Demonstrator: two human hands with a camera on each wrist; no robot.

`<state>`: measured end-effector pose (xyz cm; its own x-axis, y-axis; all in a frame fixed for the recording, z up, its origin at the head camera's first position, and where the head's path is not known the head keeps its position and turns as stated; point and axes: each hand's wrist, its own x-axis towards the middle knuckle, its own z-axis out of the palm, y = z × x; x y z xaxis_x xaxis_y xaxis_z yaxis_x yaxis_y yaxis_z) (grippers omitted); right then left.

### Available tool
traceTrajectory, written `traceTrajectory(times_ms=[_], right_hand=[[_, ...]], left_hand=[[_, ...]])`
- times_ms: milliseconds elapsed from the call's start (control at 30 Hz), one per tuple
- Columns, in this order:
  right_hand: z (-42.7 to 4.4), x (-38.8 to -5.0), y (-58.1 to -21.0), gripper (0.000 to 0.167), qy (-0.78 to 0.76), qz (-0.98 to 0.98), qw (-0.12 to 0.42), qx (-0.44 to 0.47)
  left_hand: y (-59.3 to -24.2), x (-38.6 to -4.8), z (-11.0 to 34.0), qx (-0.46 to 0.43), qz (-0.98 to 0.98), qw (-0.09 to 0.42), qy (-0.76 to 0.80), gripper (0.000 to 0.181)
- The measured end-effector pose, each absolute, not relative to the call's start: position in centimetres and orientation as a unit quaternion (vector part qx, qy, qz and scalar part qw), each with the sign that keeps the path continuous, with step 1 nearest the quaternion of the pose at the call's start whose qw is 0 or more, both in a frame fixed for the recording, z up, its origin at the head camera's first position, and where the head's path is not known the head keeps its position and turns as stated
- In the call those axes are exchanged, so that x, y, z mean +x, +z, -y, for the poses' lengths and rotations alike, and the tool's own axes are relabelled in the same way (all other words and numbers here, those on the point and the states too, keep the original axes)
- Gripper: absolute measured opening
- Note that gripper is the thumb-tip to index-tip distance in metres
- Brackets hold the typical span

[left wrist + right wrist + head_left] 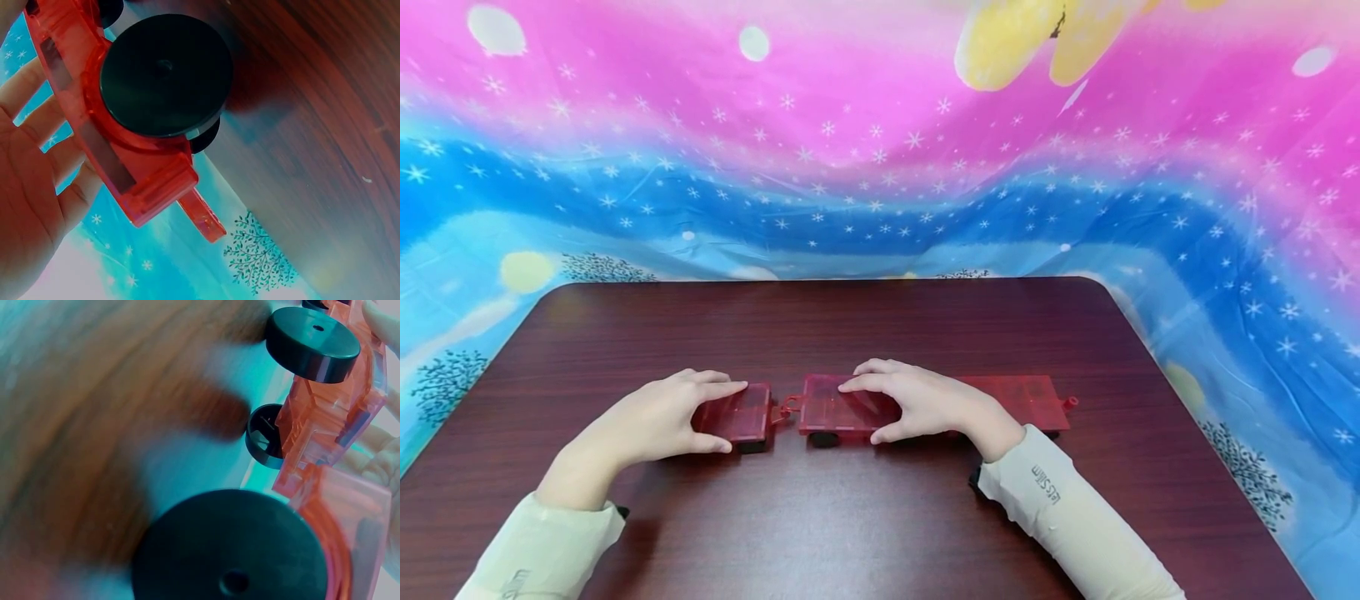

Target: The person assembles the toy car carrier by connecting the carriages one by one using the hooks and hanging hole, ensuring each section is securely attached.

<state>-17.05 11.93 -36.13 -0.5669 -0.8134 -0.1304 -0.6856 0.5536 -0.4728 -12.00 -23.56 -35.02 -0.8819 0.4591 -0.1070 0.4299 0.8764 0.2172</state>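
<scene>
My left hand (662,421) grips a small red see-through toy car base (751,412) from its left end, thumb on the near side and fingers across the far side. Black wheels (165,75) show beneath it in the left wrist view. To its right, my right hand (928,404) holds a second red car base (823,408) between thumb and fingers. A red coupling (786,408) spans the narrow gap between the two bases; whether it is hooked I cannot tell. Another red section (1018,400) lies right of my right hand, its join hidden by that hand.
Everything stands on a dark brown wooden table (865,325) with rounded far corners. A small red peg (1070,403) sticks out at the right end of the row. A pink and blue patterned cloth (880,167) hangs behind and around the table.
</scene>
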Motion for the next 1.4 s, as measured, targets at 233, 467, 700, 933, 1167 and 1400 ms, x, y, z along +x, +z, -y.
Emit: traceTrajectory(times_ms=[233,467,700,933,1167,1400], right_hand=[[-11.82,-17.03,-36.22,0.07,-0.181,-0.866,0.169,-0.434],[-11.69,-16.97,-36.18,0.07,-0.176,-0.868,0.172,-0.432],[-11.59,-16.93,-36.06,0.071,-0.172,-0.868,0.171,-0.432],[-11.55,-16.89,-35.89,0.071,-0.171,-0.87,0.176,-0.428],[-11.55,-16.91,-36.06,0.07,-0.167,-0.87,0.174,-0.431],[-11.54,-16.8,-36.21,0.07,-0.166,-0.87,0.173,-0.431]], left_hand=[[-34.95,-12.11,23.25,0.235,-0.965,0.078,0.09,0.079],[-34.88,-12.11,23.16,0.235,-0.964,0.083,0.094,0.079],[-34.85,-12.18,23.03,0.235,-0.964,0.082,0.093,0.079],[-34.71,-12.11,22.98,0.237,-0.964,0.078,0.094,0.08],[-34.79,-11.98,23.08,0.238,-0.963,0.078,0.1,0.079],[-35.09,-11.82,23.2,0.237,-0.963,0.073,0.103,0.077]])
